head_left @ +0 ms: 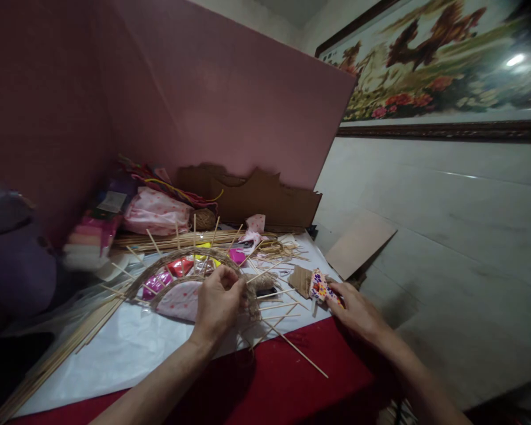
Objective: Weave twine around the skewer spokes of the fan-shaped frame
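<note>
A half-round arch of thin sticks and brown twine (148,276) lies on the white sheet, its stick ends fanning outward. Inside its curve sits a pink spotted cloth piece (179,301). My left hand (219,304) is closed in a pinch at the right part of the arch; the fingertips partly hide what they grip. To the right, my right hand (358,310) has its fingers around a floral-patterned glue gun (321,286), whose front end is over a small piece of cardboard (300,280). The hand covers its rear part.
Bundled sticks (66,342) run along the left edge of the white sheet (128,354). Behind the arch are shiny coloured packets (180,267), a twine ball (202,219), a wrapped pink cloth bundle (157,209) and torn cardboard (248,195). Loose sticks (296,348) overhang the red cloth (292,389).
</note>
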`<state>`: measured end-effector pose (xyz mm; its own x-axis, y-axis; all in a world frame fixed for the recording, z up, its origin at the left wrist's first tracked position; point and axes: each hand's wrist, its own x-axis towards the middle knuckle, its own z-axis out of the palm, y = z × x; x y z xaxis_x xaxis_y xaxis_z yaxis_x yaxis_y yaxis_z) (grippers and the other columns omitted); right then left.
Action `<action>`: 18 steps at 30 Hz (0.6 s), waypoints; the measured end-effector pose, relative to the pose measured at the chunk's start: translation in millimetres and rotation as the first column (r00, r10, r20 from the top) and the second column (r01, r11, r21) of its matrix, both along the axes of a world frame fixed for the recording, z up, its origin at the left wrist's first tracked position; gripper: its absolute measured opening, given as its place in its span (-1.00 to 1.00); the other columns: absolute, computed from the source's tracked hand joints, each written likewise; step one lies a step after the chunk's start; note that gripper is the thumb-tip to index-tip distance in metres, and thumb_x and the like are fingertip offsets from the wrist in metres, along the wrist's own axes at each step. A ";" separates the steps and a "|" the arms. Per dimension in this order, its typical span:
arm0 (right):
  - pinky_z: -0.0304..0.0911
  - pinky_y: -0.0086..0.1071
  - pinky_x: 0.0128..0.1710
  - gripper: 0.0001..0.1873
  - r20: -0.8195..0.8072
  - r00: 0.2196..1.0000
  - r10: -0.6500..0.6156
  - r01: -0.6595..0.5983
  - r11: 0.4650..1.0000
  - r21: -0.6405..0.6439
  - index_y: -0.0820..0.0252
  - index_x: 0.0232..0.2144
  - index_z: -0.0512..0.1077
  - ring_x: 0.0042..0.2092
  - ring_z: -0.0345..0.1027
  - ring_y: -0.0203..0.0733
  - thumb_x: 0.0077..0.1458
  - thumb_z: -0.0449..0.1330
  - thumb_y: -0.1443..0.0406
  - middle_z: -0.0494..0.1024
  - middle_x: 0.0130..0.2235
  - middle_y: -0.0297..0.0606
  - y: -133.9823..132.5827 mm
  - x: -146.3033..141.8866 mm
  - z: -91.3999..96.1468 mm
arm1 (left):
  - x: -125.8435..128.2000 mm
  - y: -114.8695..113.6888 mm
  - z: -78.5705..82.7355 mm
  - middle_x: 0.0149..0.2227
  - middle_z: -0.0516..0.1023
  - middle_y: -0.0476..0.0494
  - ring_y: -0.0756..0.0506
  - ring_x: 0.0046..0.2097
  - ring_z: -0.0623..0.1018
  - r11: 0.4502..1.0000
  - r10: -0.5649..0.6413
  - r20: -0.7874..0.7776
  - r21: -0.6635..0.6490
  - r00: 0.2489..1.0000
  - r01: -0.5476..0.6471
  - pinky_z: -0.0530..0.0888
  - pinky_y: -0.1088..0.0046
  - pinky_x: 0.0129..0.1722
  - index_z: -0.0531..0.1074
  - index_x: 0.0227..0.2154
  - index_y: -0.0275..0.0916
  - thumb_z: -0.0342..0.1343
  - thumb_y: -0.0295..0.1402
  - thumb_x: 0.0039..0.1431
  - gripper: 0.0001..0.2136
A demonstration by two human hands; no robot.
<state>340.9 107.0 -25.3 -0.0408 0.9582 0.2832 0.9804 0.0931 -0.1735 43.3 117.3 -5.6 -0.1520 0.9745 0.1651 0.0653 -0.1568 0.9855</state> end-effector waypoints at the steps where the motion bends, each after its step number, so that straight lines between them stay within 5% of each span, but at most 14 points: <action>1: 0.20 -0.27 -0.07 -0.66 -0.012 1.000 0.014 -0.013 1.000 0.007 0.31 -0.09 0.38 -0.06 0.34 -0.07 0.09 0.02 0.31 0.44 -0.09 -0.02 0.5 3.4 -4.4 | 0.0 -0.6 1.1 -0.69 0.37 0.11 -0.01 -0.67 0.44 1.000 -0.002 0.004 -0.008 1.000 0.002 0.31 0.57 -0.73 0.21 -0.56 -0.19 0.13 -0.28 -0.06 -0.81; 7: 0.23 -0.31 -0.17 -0.71 -0.051 0.998 0.048 -0.045 0.997 0.063 0.28 -0.21 0.40 -0.18 0.35 -0.14 -0.05 0.05 0.42 0.43 -0.21 -0.11 2.3 -4.9 -3.1 | -0.5 -2.2 3.4 -0.68 0.39 0.11 -0.02 -0.66 0.46 1.000 -0.020 -0.001 -0.016 1.000 0.020 0.33 0.56 -0.72 0.23 -0.55 -0.20 0.15 -0.26 -0.09 -0.80; 13: 0.20 -0.33 -0.26 -0.71 -0.205 0.979 -0.018 0.011 0.999 -0.034 0.23 -0.29 0.38 -0.27 0.34 -0.14 -0.17 0.11 0.38 0.48 -0.27 -0.18 3.7 -3.4 12.1 | -0.5 -2.9 3.4 -0.68 0.38 0.10 -0.01 -0.66 0.46 1.000 -0.012 -0.013 -0.019 1.000 0.011 0.31 0.57 -0.73 0.23 -0.56 -0.20 0.15 -0.26 -0.09 -0.80; 18: 0.19 -0.39 -0.45 -0.72 -0.565 0.819 -0.096 0.035 0.992 -0.117 0.22 -0.31 0.38 -0.42 0.33 -0.20 -0.16 0.13 0.25 0.47 -0.43 -0.28 8.1 7.5 15.6 | 0.2 -3.2 5.1 -0.69 0.38 0.10 -0.02 -0.67 0.45 1.000 -0.014 0.000 -0.021 1.000 0.014 0.31 0.56 -0.73 0.22 -0.57 -0.20 0.14 -0.29 -0.09 -0.81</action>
